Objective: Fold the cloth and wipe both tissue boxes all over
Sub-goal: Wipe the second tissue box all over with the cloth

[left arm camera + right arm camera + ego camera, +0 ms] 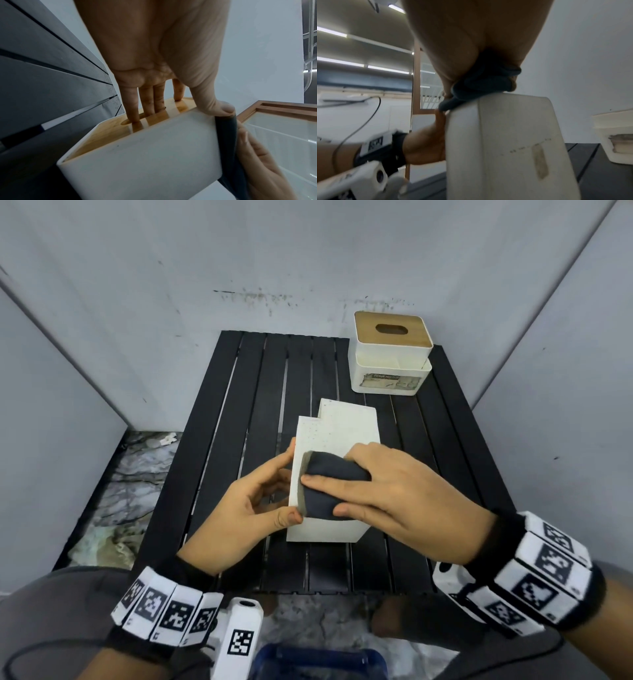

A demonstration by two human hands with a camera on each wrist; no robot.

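Observation:
A white tissue box lies on its side in the middle of the black slatted table, its wooden lid facing left. My left hand grips the box's left side, fingers on the lid and thumb on the top edge. My right hand holds a folded dark cloth and presses it on the box's upper face near the left edge. In the right wrist view the cloth is bunched under my palm on the box. The second tissue box, white with a wooden lid, stands upright at the back right.
Grey walls enclose the table on three sides. Marbled floor shows left of the table and in front of it. A blue object sits at the bottom edge, near my body.

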